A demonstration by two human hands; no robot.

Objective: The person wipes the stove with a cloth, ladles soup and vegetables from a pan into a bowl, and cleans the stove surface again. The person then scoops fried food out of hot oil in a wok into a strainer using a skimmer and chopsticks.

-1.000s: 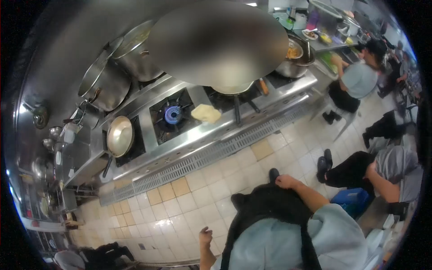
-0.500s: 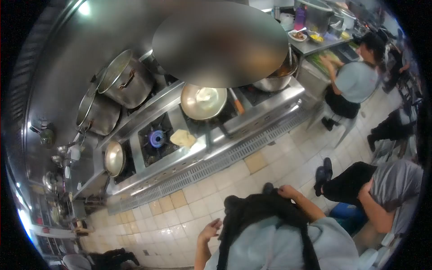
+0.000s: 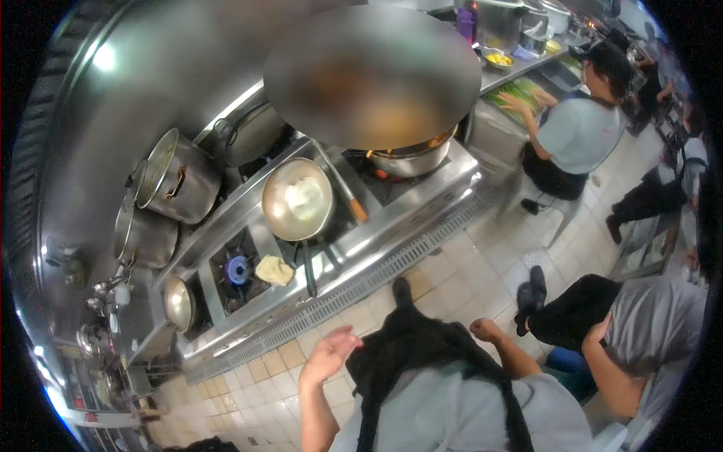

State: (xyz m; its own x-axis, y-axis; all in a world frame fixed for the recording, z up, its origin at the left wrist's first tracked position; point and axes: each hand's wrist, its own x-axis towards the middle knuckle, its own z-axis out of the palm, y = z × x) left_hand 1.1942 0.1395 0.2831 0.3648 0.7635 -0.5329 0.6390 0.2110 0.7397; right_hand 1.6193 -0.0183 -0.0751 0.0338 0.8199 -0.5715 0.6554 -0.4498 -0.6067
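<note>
Both my hands are in the air, apart from the stove. My left hand (image 3: 329,355) is raised beside my black apron (image 3: 410,343), fingers stretched out and nothing in it. At my right side, my right hand (image 3: 487,330) is curled closed, with nothing seen in it. Nearest in front is a steel frying pan (image 3: 280,184) on the stove, with something pale in its middle or a glare there. Its dark handle (image 3: 309,271) points towards me. A folded yellowish cloth (image 3: 275,270) lies left of that handle. Right of the pan rests a long utensil with an orange wooden handle (image 3: 358,211).
A blue flame (image 3: 239,269) burns on the left burner, beside a smaller pan (image 3: 179,303). Tall stockpots (image 3: 197,173) stand behind. A wide pot (image 3: 413,162) sits at right. One person (image 3: 584,128) sits handling greens (image 3: 506,94); another person (image 3: 648,331) is at my right.
My view has shifted, and I have stepped nearer the stove, one shoe forward. My left hand has risen towards the stove. My right hand has moved away from the apron.
</note>
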